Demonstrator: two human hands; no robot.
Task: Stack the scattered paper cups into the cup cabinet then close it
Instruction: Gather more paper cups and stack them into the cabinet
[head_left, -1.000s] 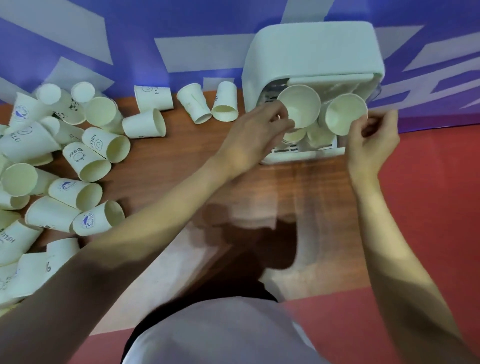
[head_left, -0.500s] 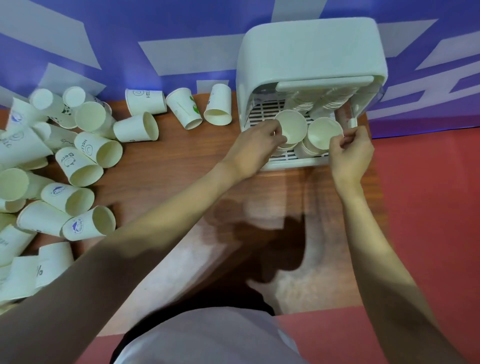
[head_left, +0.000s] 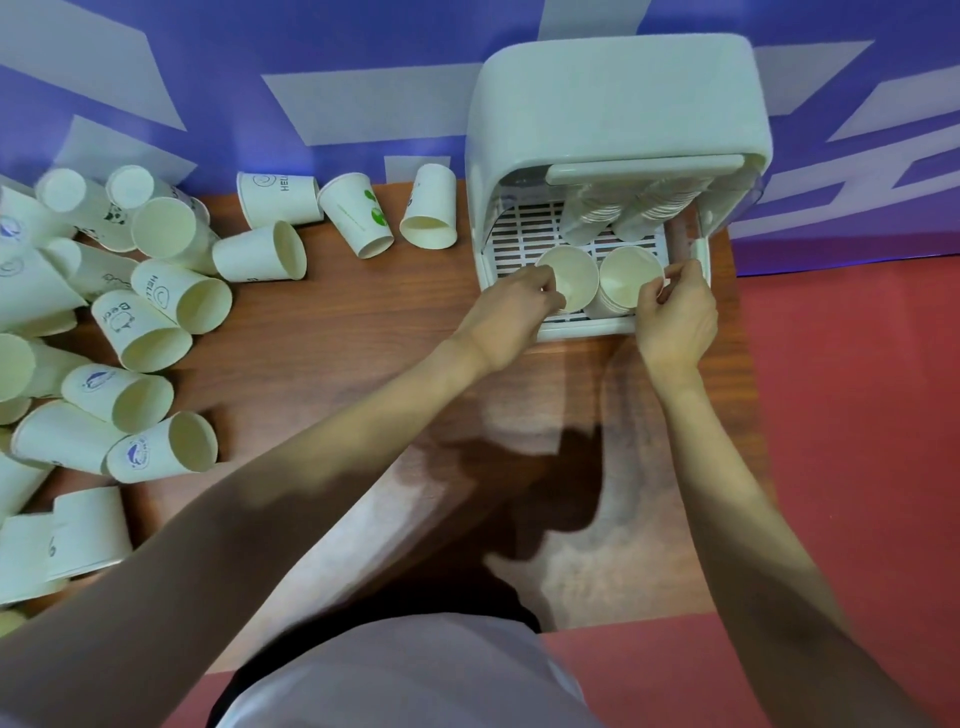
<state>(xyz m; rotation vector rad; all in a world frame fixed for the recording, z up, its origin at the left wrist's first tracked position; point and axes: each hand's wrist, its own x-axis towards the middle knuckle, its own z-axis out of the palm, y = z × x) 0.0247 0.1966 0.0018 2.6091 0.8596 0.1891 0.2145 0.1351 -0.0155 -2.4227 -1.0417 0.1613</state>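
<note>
The white cup cabinet stands at the back right of the table with its front open. On its slatted floor, two cup stacks stand at the front and two more stacks stand behind them. My left hand pinches the rim of the left front cup. My right hand pinches the rim of the right front cup. Several loose paper cups lie scattered on their sides over the left of the table.
The wooden table ends at a red floor on the right. A blue and white wall runs behind. Three cups lie near the wall just left of the cabinet. My torso shows at the bottom.
Both hands have lowered their cups from the cabinet's opening down onto the front stacks on the slatted floor. The camera view has shifted slightly.
</note>
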